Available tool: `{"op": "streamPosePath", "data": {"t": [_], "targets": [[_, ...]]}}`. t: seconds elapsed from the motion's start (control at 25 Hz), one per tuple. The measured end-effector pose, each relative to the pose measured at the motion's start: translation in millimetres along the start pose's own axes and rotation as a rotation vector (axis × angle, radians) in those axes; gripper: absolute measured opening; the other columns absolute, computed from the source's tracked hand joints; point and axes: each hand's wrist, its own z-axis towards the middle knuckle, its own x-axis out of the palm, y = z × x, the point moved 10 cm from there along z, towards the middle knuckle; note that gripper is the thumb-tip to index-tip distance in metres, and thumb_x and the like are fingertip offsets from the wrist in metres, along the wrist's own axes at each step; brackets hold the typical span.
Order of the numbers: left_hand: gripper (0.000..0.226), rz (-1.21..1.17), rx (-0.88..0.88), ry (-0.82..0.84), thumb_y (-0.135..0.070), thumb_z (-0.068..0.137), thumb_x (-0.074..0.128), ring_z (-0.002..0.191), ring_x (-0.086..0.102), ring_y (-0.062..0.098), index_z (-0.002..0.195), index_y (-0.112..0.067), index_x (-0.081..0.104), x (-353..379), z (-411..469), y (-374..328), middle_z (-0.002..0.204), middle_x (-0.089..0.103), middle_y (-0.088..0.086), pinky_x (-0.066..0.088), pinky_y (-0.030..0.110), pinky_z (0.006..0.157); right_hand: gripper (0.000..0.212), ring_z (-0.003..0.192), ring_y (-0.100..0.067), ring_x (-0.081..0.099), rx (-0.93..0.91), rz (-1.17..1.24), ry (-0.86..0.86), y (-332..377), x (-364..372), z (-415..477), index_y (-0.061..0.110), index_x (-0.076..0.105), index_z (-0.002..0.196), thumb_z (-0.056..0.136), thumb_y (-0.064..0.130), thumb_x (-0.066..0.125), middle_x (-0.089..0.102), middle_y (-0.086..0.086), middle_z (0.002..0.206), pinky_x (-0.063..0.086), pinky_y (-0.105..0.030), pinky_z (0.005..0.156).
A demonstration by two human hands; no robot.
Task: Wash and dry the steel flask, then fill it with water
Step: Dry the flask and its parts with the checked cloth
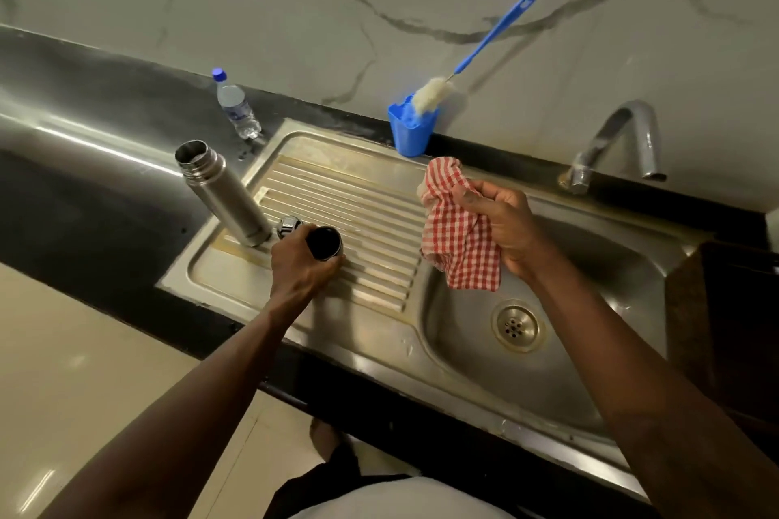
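Here the steel flask (223, 192) stands open; just right of its base the left hand (300, 265) grips its cap (324, 243). Farther right, the right hand (503, 223) clutches a checked cloth (457, 240)

Just one steel flask (223, 192), one flask cap (324, 242), one shiny stopper (288, 225), one water bottle (236, 105), one blue cup (411, 131), one bottle brush (476, 51), one checked cloth (459, 240), one tap (624, 135), one sink (590, 350). Two hands: left hand (299, 265), right hand (506, 228).
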Motion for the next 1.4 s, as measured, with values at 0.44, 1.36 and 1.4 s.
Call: {"op": "streamPosePath", "data": {"t": [0.44,1.36,1.4], "targets": [[0.055,0.261,0.036,-0.033,-0.059,0.072,0.082,0.100,0.058,0.028,0.104,-0.017,0.065,-1.6,8.8,-5.5,0.108,0.067,0.005,0.041,0.035,0.074,0.039,0.108,-0.027,0.074,0.037,-0.018,-0.057,-5.4,12.1,19.0,0.015,0.070,0.126,0.106,0.043,0.051,0.076,-0.007,0.118,0.056,-0.041,0.094],[0.026,-0.744,-0.221,0.518,-0.036,0.102,0.065,0.092,0.078,0.017,0.116,-0.015,0.072,148.2,-57.0,-270.9,0.101,0.080,0.001,0.063,0.033,0.081,0.036,0.106,-0.010,0.064,-0.189,-0.463,-0.716,28.4,-164.4,-96.1,0.030,0.066,0.128,0.095,0.042,0.070,0.066,0.004,0.129,0.051,-0.016,0.071],[0.026,-0.743,-0.272,0.542,-0.036,0.101,0.065,0.093,0.078,0.019,0.116,-0.015,0.071,156.5,-61.5,-273.7,0.102,0.079,0.002,0.062,0.035,0.084,0.033,0.107,-0.011,0.066,-0.166,-0.413,-0.717,25.1,-174.2,-101.7,0.031,0.067,0.126,0.095,0.041,0.070,0.068,0.005,0.127,0.054,-0.020,0.074]]}}
